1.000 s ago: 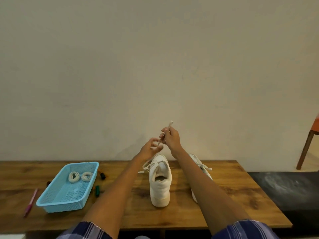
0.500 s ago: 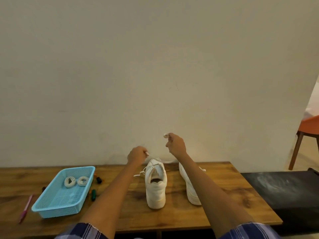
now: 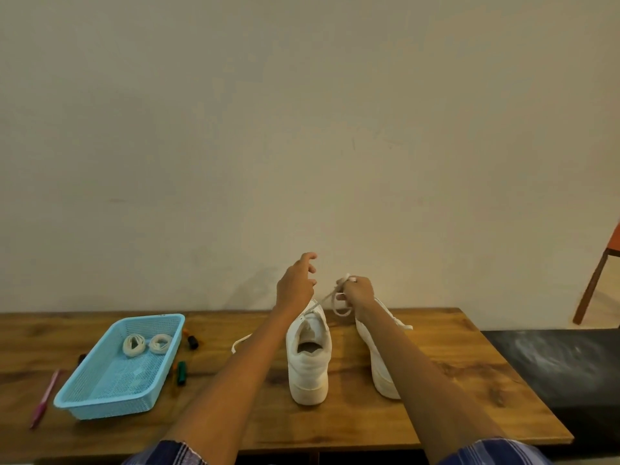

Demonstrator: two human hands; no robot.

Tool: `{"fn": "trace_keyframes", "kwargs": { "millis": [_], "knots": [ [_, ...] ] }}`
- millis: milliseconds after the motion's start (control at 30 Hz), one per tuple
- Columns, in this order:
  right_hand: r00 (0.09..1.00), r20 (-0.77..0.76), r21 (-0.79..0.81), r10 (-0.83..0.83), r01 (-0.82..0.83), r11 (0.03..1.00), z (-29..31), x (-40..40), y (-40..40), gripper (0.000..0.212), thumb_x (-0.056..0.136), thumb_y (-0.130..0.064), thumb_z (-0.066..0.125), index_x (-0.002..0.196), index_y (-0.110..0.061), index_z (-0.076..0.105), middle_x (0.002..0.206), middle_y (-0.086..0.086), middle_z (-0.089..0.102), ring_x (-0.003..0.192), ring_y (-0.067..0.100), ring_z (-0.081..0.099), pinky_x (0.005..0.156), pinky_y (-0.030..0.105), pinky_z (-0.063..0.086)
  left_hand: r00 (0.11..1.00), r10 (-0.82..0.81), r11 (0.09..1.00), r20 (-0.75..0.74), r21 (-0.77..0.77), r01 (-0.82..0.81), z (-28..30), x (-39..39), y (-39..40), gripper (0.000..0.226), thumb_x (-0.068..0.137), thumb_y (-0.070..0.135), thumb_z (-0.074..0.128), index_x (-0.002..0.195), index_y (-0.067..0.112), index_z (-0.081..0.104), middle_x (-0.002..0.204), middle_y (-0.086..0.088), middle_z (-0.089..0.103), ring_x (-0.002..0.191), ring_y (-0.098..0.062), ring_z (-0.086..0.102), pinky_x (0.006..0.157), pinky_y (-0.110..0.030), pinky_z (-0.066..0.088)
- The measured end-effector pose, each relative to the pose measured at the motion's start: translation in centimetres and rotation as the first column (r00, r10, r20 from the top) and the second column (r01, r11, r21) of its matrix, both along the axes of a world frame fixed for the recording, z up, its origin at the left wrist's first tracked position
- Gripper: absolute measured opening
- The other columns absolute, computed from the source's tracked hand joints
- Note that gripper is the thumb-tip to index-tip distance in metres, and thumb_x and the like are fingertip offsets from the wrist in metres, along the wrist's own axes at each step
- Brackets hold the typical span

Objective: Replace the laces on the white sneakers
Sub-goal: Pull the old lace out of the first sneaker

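Sneakers sit heel-toward-the-person near the far edge of the table (image 3: 335, 427), side by side and a little apart: the left sneaker (image 3: 308, 357) upright with its opening showing, the right sneaker (image 3: 377, 360) partly hidden behind the right forearm. A white lace (image 3: 330, 298) runs up from the left sneaker's front to the right hand (image 3: 357, 293), whose fingers (image 3: 342, 282) are curled and pinch it, with a loop of it hanging below the fist. Another stretch of lace trails onto the table to the left of that sneaker, behind the left forearm. The left hand (image 3: 295, 285) hovers above the left sneaker's toe end, its fingers loosely spread and holding nothing.

Toward the left edge of the table stands a light blue basket (image 3: 84, 402) with two coiled white laces (image 3: 147, 344) in its far end. A pink pen (image 3: 45, 399) lies just left of the basket, and several markers (image 3: 181, 372) lie on its right side. Beyond the right edge of the table there is a dark surface (image 3: 553, 367), and an orange chair (image 3: 600, 273) shows at the frame's right edge.
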State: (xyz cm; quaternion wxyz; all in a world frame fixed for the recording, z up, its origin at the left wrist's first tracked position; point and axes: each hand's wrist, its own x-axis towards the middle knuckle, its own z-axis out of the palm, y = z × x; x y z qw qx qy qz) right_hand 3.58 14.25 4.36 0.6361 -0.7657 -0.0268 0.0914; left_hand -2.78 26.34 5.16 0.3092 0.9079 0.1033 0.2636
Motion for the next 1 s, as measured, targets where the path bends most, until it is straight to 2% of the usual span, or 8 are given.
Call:
{"fn": "trace_keyframes", "kwargs": {
  "millis": [133, 200, 300, 367, 467, 567, 733, 1000],
  "knots": [
    [0.988, -0.04, -0.153, -0.151, 0.143, 0.978, -1.6, 2.4, 0.0, 0.022, 0.097, -0.018, 0.045, 0.089, -0.001, 0.058, 0.088, 0.013, 0.059, 0.081, 0.025, 0.057, 0.075, 0.035, 0.049, 0.941, 0.208, 0.967, -0.266, -0.087, -0.238, -3.1, 0.6, 2.1, 0.013, 0.091, 0.013, 0.054, 0.1, 0.014, 0.063, 0.102, -0.003, 0.065, 0.093, -0.021, 0.061, 0.078, -0.031, 0.049],
    [0.987, 0.007, -0.201, -0.161, 0.16, 0.967, -1.9, 3.0, 0.4, 0.025, 0.098, -0.02, 0.044, 0.097, -0.001, 0.06, 0.087, 0.011, 0.059, 0.077, 0.023, 0.057, 0.073, 0.033, 0.048, 0.906, 0.202, 0.96, -0.372, -0.109, -0.259, -4.9, 0.8, 2.7, 0.015, 0.088, 0.02, 0.06, 0.09, 0.008, 0.067, 0.096, -0.011, 0.069, 0.087, -0.026, 0.065, 0.073, -0.033, 0.052],
    [0.994, 0.089, -0.297, 0.058, -0.03, 0.955, -2.5, 3.6, 1.6, 0.027, 0.097, -0.012, 0.044, 0.077, -0.002, 0.06, 0.074, 0.008, 0.057, 0.057, 0.016, 0.05, 0.057, 0.026, 0.04, 0.857, 0.181, 0.956, -0.482, -0.117, -0.268, -6.8, 1.7, 2.8, 0.041, 0.081, 0.042, 0.068, 0.1, 0.006, 0.065, 0.103, -0.01, 0.068, 0.095, -0.027, 0.065, 0.07, -0.031, 0.049],
    [0.943, 0.088, -0.547, 0.32, -0.223, 0.807, -3.2, 3.5, 2.8, 0.031, 0.096, -0.012, 0.045, 0.067, -0.004, 0.052, 0.069, 0.006, 0.052, 0.062, 0.017, 0.047, 0.056, 0.022, 0.036, 0.823, 0.2, 0.952, -0.531, -0.094, -0.291, -7.2, 2.8, 2.4, 0.048, 0.079, 0.048, 0.07, 0.107, 0.01, 0.06, 0.107, -0.006, 0.065, 0.101, -0.024, 0.062, 0.073, -0.029, 0.048],
    [0.873, 0.039, -0.782, 0.485, -0.276, 0.559, -4.4, 2.9, 4.7, 0.027, 0.096, -0.026, 0.044, 0.097, -0.003, 0.058, 0.097, 0.014, 0.059, 0.084, 0.021, 0.047, 0.072, 0.028, 0.038, 0.78, 0.294, 0.927, -0.552, -0.034, -0.373, -7.0, 4.1, 1.9, 0.036, 0.084, 0.034, 0.068, 0.112, 0.011, 0.061, 0.113, -0.005, 0.063, 0.105, -0.021, 0.061, 0.078, -0.027, 0.049],
    [0.858, 0.093, -0.874, 0.506, -0.172, 0.454, -4.8, 2.1, 5.7, 0.026, 0.097, -0.024, 0.042, 0.11, -0.007, 0.057, 0.11, 0.011, 0.061, 0.096, 0.024, 0.057, 0.076, 0.029, 0.038, 0.782, 0.325, 0.922, -0.532, -0.006, -0.387, -6.9, 4.7, 2.1, 0.025, 0.09, 0.02, 0.06, 0.111, 0.01, 0.065, 0.111, -0.007, 0.066, 0.101, -0.023, 0.064, 0.079, -0.029, 0.053],
    [0.816, 0.114, -0.931, 0.566, -0.111, 0.347, -4.6, 1.7, 6.0, 0.034, 0.089, -0.03, 0.057, 0.115, -0.008, 0.054, 0.115, 0.007, 0.061, 0.106, 0.024, 0.058, 0.078, 0.028, 0.043, 0.8, 0.245, 0.913, -0.547, -0.149, -0.381, -7.3, 4.1, 4.1, 0.018, 0.084, 0.018, 0.067, 0.093, 0.003, 0.066, 0.093, -0.012, 0.071, 0.082, -0.027, 0.07, 0.07, -0.034, 0.059],
    [0.753, 0.245, -0.956, 0.61, 0.082, 0.282, -4.3, 0.5, 7.2, 0.025, 0.094, -0.001, 0.047, 0.116, -0.005, 0.056, 0.119, 0.01, 0.061, 0.108, 0.024, 0.06, 0.084, 0.027, 0.046, 0.812, 0.215, 0.912, -0.543, -0.186, -0.366, -8.2, 3.6, 4.8, 0.017, 0.087, 0.02, 0.065, 0.088, 0.004, 0.07, 0.08, -0.01, 0.071, 0.075, -0.024, 0.07, 0.064, -0.03, 0.057]
  ]
}}
